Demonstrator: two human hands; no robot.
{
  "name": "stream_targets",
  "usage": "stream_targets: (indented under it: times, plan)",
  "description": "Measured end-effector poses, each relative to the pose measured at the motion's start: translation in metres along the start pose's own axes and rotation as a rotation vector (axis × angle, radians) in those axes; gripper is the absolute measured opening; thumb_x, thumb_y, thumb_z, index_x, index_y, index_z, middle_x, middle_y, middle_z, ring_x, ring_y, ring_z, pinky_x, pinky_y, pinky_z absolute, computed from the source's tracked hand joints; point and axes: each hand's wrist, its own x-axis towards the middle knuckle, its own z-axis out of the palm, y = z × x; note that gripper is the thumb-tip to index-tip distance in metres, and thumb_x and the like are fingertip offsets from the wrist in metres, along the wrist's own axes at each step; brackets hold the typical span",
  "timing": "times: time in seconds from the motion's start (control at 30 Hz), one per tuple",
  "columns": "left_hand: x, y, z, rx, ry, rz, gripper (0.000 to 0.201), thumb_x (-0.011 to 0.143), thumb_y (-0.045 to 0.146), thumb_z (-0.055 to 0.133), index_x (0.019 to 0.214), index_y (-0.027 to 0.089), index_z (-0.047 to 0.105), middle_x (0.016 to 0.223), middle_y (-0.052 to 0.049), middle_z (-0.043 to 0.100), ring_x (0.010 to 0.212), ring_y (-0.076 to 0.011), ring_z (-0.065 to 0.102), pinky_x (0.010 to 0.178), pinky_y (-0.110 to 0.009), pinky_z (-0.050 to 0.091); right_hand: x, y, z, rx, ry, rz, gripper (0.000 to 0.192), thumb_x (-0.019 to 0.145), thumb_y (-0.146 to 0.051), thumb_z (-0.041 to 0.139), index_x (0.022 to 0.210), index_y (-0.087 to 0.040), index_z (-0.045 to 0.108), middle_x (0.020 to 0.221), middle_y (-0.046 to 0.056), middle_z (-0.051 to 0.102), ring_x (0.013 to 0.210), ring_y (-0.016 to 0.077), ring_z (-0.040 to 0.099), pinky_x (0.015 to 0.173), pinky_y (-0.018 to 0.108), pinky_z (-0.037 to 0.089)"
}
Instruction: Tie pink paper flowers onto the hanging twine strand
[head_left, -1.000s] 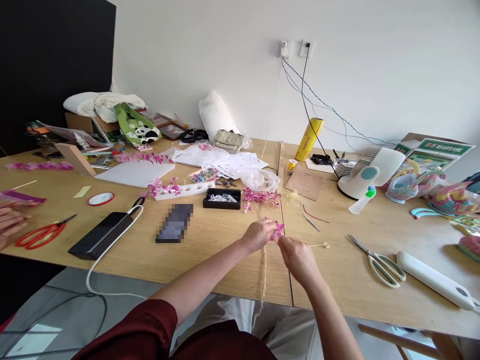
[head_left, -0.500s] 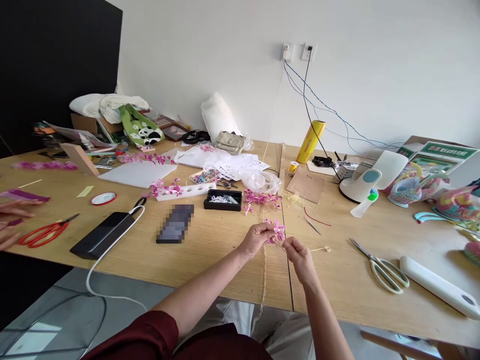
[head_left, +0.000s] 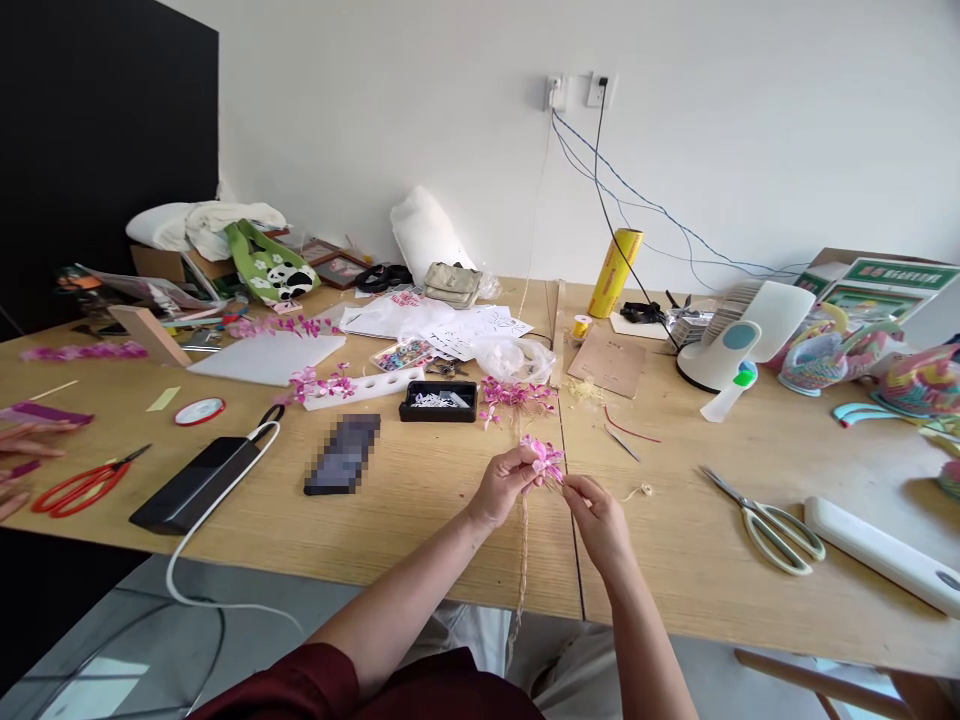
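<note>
The grip of the left hand (head_left: 498, 488) is a pinch, thumb and fingers pressed together on a small bunch of pink flowers (head_left: 544, 455) above the near part of the tabletop (head_left: 405, 515). The right hand (head_left: 602, 517) pinches the thin pale stems (head_left: 553, 483) at the lower right of that bunch, its fingertips near those of the left. A braided cord (head_left: 523, 550) hangs below the left hand and runs over the tabletop's near edge; whether it joins the flowers cannot be told. Just beside the right hand lies a pale string (head_left: 643, 491) with a coiled end.

Beyond the hands rests a pile of pink blossoms (head_left: 517, 394), with a black box (head_left: 437, 413) of small white pieces to its left. Farther right are a slim metal tool (head_left: 622, 443), a thin red strip (head_left: 634, 429) and scissors with pale handles (head_left: 766, 525), their blades apart. At the far left, another person's hand (head_left: 28, 438) is near a purple strip (head_left: 56, 414) and red-handled scissors (head_left: 79, 489).
</note>
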Motion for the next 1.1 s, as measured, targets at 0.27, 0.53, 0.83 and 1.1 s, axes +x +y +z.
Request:
stream_targets:
  times: [0.27,0.53,0.83,1.1]
  plan:
    - [0.009,-0.007,0.008,0.089,0.094,-0.014,0.025,0.071,0.037,0.061,0.072,0.012,0.057,0.057,0.002,0.048,0.047,-0.0048,0.039,0.043,-0.018,0.028,0.004,-0.013,0.004,0.112,0.103,0.054,0.038,0.072,-0.037,0.058,0.105,-0.019,0.056,0.114,0.013,0.055,0.095,0.024,0.054,0.07,0.034,0.046]
    - [0.027,-0.022,0.004,0.433,0.193,0.196,0.012,0.075,0.023,0.056,0.072,0.013,0.062,0.07,-0.002,0.058,0.064,-0.0098,0.052,0.058,-0.02,0.041,0.033,-0.007,0.038,0.934,0.172,0.34,0.028,0.061,-0.034,0.071,0.077,-0.016,0.058,0.056,-0.005,0.052,0.041,0.0031,0.034,0.038,0.017,0.023]
    - [0.05,-0.026,0.009,0.735,0.25,0.399,0.012,0.077,0.013,0.052,0.071,0.013,0.062,0.068,-0.002,0.059,0.066,-0.0105,0.053,0.062,-0.021,0.041,0.06,-0.002,0.049,1.188,0.246,0.442,0.028,0.049,-0.027,0.077,0.064,-0.014,0.057,0.043,-0.01,0.041,0.034,0.0004,0.023,0.033,0.017,0.012]
    - [0.064,-0.033,0.009,0.96,0.165,0.461,0.018,0.082,0.013,0.047,0.078,0.013,0.065,0.067,-0.002,0.055,0.064,-0.0101,0.051,0.061,-0.021,0.041,0.076,0.009,0.05,1.191,0.29,0.498,0.033,0.046,-0.029,0.078,0.061,-0.016,0.051,0.04,-0.013,0.034,0.031,0.0004,0.021,0.03,0.018,0.01]
